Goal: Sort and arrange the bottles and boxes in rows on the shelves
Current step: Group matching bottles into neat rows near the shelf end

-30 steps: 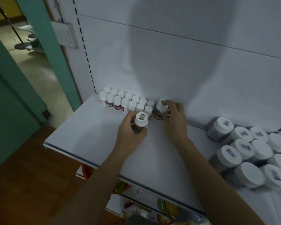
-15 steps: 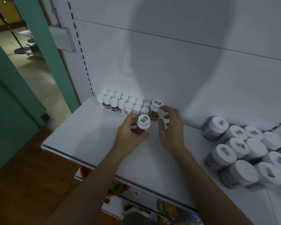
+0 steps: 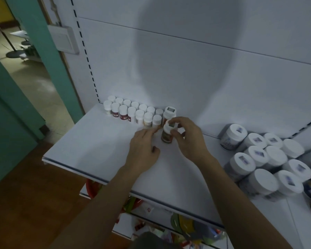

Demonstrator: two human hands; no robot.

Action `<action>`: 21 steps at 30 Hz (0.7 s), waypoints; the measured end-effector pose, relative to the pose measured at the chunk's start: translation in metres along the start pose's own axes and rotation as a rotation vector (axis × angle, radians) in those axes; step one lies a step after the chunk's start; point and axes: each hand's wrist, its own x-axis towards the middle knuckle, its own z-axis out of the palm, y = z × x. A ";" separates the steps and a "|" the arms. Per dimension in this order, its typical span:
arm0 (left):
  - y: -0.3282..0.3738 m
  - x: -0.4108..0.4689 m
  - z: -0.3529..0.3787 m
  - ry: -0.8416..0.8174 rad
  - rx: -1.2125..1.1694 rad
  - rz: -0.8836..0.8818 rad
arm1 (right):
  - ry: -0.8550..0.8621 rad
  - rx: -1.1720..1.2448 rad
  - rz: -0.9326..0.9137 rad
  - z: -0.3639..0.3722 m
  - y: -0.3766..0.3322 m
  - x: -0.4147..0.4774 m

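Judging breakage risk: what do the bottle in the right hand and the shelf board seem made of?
Bottle: probably plastic; smooth matte white cap, printed label, though the dim light leaves glass possible. Shelf board: likely painted sheet metal; flat matte white, thin folded front edge.

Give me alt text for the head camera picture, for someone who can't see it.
A person's right hand grips a small white-capped bottle on a white shelf, beside two rows of small bottles; the left hand reaches in alongside. Larger white-lidded jars crowd the right.
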 end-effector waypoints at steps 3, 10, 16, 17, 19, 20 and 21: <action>0.000 -0.001 0.006 0.003 0.210 0.029 | 0.085 -0.046 0.052 0.003 0.000 0.005; 0.001 0.000 0.007 0.002 0.263 0.044 | 0.098 -0.016 0.080 0.011 -0.006 0.008; 0.002 0.000 0.005 -0.031 0.275 0.030 | 0.135 0.003 0.098 0.018 -0.006 0.009; 0.002 0.000 0.005 -0.033 0.279 0.026 | 0.135 0.007 0.098 0.019 -0.007 0.009; 0.003 -0.001 0.004 -0.036 0.277 0.019 | 0.136 0.014 0.088 0.021 -0.008 0.009; 0.003 -0.001 0.004 -0.038 0.275 0.014 | 0.139 0.015 0.083 0.021 -0.009 0.009; 0.003 -0.001 0.004 -0.038 0.273 0.008 | 0.143 0.020 0.087 0.021 -0.009 0.009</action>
